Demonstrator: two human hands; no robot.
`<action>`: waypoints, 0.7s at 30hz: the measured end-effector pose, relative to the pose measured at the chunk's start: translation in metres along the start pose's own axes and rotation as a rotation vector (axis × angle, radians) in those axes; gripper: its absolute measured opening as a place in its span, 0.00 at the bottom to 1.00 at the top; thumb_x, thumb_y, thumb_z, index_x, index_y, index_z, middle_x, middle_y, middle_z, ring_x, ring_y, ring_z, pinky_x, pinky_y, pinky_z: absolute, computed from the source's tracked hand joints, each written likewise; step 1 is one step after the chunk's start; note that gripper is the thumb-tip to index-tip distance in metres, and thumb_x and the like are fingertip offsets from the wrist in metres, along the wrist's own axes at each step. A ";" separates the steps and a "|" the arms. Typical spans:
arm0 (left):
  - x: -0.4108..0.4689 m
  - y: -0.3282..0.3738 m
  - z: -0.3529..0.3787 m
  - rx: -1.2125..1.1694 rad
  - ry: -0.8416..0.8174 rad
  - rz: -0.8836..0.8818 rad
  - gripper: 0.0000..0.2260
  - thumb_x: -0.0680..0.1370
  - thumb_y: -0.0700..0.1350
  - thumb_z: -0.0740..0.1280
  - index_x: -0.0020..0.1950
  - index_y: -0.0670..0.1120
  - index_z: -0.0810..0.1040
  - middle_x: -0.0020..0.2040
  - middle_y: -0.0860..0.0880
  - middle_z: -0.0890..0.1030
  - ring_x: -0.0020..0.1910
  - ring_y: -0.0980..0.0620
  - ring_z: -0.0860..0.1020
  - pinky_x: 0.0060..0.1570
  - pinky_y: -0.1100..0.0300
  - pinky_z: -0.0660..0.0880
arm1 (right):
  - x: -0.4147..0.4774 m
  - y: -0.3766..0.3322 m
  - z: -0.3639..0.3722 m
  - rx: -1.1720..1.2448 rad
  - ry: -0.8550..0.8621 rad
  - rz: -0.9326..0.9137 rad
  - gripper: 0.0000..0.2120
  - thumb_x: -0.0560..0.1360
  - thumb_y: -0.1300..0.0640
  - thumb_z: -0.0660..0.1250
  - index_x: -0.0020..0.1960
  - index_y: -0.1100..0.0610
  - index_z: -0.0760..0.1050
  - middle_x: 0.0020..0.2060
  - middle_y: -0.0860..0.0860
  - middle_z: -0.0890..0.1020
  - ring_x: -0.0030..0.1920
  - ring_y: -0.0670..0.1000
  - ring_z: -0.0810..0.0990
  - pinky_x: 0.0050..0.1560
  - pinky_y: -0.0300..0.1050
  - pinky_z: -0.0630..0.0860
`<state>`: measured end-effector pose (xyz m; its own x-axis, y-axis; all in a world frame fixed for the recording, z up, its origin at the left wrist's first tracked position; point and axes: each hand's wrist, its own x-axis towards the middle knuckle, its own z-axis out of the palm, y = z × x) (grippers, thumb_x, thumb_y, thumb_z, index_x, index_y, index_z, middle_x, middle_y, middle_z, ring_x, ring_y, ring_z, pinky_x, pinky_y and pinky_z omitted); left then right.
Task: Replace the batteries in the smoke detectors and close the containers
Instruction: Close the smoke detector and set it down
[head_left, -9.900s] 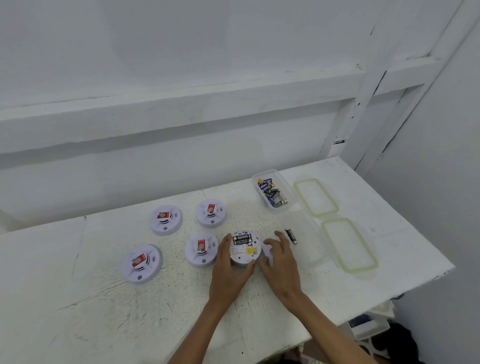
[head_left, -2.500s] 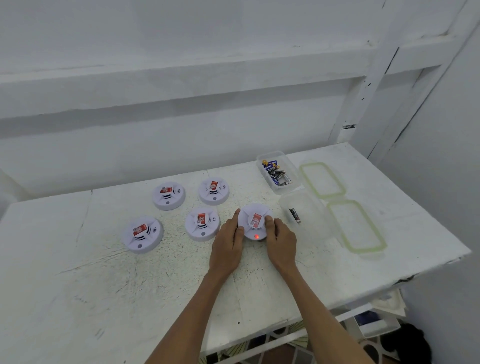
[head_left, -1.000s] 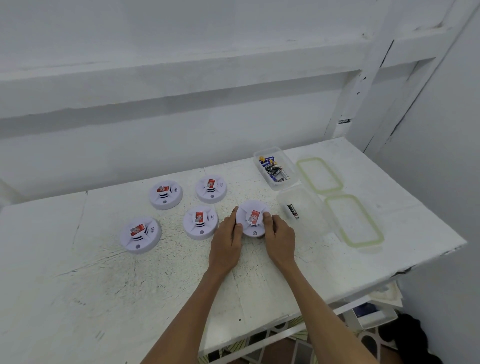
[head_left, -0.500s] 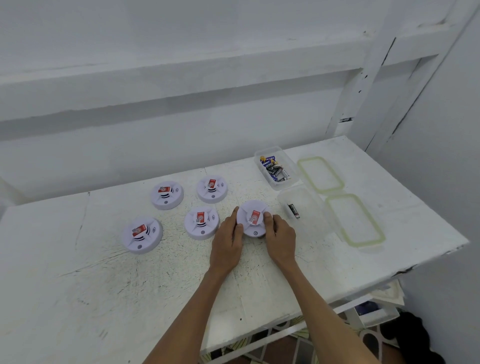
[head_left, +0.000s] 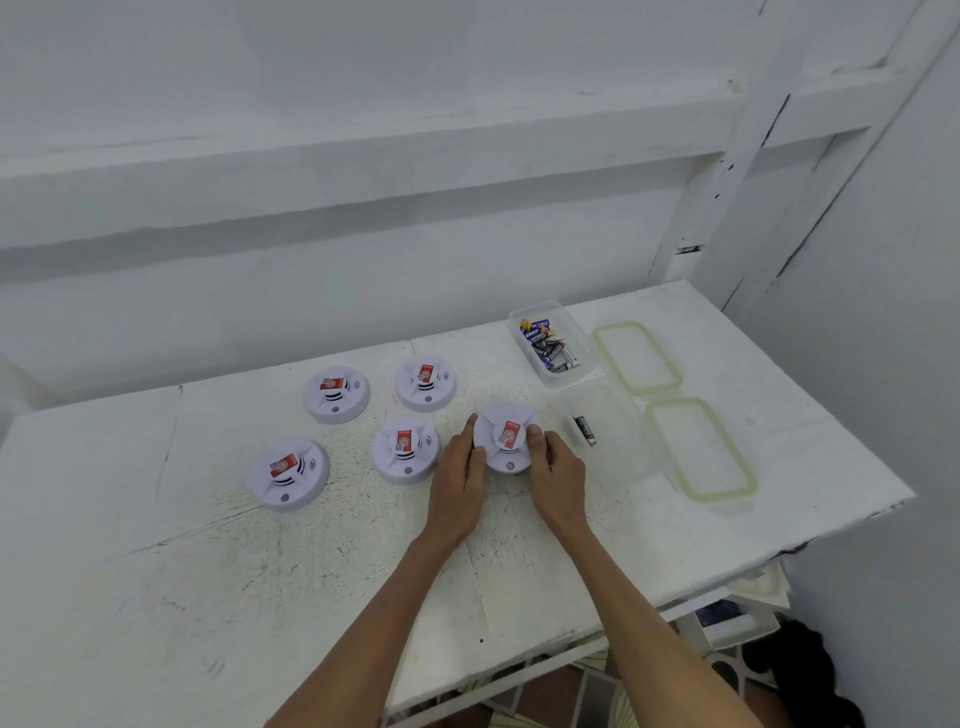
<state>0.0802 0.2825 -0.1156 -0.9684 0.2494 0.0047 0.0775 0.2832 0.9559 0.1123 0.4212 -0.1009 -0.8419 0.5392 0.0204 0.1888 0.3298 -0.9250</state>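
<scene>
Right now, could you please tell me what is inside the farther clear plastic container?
A heap of blue and black batteries lies in the lidless clear plastic container; lower ones are covered, so uncountable.

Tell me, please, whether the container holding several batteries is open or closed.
Open. The battery container has no lid on; two green-rimmed lids lie on the table beside it.

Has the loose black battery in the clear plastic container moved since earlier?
No; the black battery still lies at the left end of the near clear container.

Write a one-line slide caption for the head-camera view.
Left hand and right hand grip a smoke detector on the table, beside four other detectors, two open battery containers and two lids.
</scene>
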 end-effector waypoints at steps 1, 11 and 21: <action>0.001 0.005 -0.001 -0.017 0.000 -0.006 0.21 0.87 0.45 0.58 0.80 0.51 0.64 0.70 0.64 0.72 0.69 0.70 0.69 0.64 0.74 0.66 | 0.001 -0.003 -0.001 0.019 -0.002 0.010 0.21 0.83 0.45 0.58 0.37 0.57 0.72 0.29 0.49 0.75 0.29 0.42 0.68 0.32 0.37 0.64; 0.022 0.040 -0.043 -0.120 0.037 0.008 0.21 0.86 0.45 0.59 0.80 0.46 0.65 0.76 0.54 0.68 0.74 0.56 0.67 0.68 0.72 0.65 | 0.008 -0.058 0.014 0.054 0.020 -0.001 0.22 0.82 0.41 0.58 0.42 0.57 0.77 0.34 0.53 0.81 0.33 0.46 0.74 0.35 0.47 0.71; 0.043 0.020 -0.183 -0.038 0.218 0.002 0.20 0.86 0.45 0.60 0.79 0.48 0.68 0.73 0.49 0.75 0.71 0.50 0.74 0.72 0.50 0.72 | 0.007 -0.146 0.128 -0.021 -0.251 -0.019 0.23 0.82 0.42 0.56 0.44 0.58 0.78 0.36 0.50 0.83 0.37 0.48 0.82 0.39 0.43 0.78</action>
<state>-0.0037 0.1293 -0.0428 -0.9969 0.0431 0.0663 0.0749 0.2462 0.9663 0.0142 0.2779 -0.0136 -0.9440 0.3246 -0.0597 0.1802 0.3553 -0.9172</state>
